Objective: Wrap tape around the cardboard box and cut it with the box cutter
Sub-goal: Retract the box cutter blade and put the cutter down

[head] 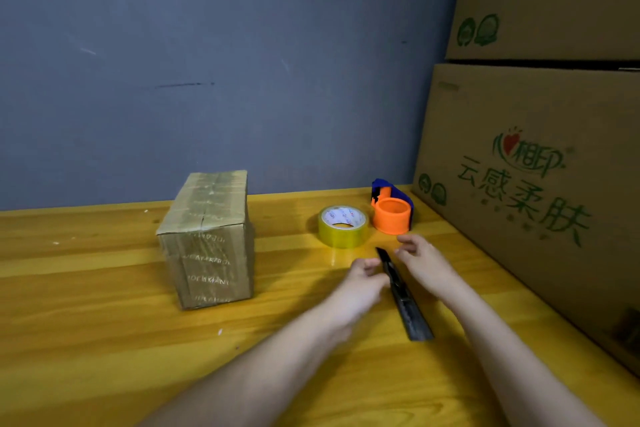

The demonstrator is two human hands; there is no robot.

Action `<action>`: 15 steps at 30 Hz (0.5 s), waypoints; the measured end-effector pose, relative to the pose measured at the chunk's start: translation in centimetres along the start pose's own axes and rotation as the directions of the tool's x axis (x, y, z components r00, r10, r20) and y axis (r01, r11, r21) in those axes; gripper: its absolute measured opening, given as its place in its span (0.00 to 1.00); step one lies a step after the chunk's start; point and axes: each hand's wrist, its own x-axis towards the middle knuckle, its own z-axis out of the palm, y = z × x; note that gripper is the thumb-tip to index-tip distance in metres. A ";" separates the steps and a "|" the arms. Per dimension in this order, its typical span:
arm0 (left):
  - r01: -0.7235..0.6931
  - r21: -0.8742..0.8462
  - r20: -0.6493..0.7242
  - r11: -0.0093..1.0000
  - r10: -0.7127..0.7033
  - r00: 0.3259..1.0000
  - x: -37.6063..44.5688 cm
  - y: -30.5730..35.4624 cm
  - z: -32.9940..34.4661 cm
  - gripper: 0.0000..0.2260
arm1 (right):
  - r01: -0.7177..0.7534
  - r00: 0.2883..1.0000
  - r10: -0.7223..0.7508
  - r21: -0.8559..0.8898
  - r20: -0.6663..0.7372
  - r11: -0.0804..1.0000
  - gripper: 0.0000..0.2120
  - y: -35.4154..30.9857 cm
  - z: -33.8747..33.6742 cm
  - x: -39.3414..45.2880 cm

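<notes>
A small cardboard box [207,239], covered in clear tape, stands on the yellow wooden table [86,305] left of centre. To its right lies a roll of clear yellowish tape [343,226]. A dark box cutter [403,295] lies flat on the table, pointing away from me. My left hand [363,282] hovers at the cutter's left side, fingers loosely curled, close to or touching it. My right hand [424,260] is just right of the cutter's tip, fingers spread, holding nothing.
An orange and blue tape dispenser [391,210] sits behind the tape roll. Two large printed cardboard cartons [540,184] are stacked along the table's right side. A grey-blue wall [225,62] runs behind the table.
</notes>
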 end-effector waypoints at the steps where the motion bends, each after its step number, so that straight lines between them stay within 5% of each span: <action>1: 0.046 -0.073 0.027 0.996 -0.044 0.999 -0.2 0.3 0.3 0.18 | -0.025 0.999 0.024 0.032 0.037 0.999 0.18 -0.2 -0.3 -0.7; 6: 0.153 -0.279 0.126 0.948 -0.122 0.985 -1.8 1.1 1.8 0.10 | -0.181 0.965 0.113 0.284 0.238 0.941 0.18 -1.9 -1.6 -4.5; 15: 0.149 -0.298 0.069 0.943 -0.134 0.989 -3.1 1.0 2.6 0.08 | -0.171 0.967 0.109 0.270 0.230 0.947 0.32 -1.3 -0.7 -5.3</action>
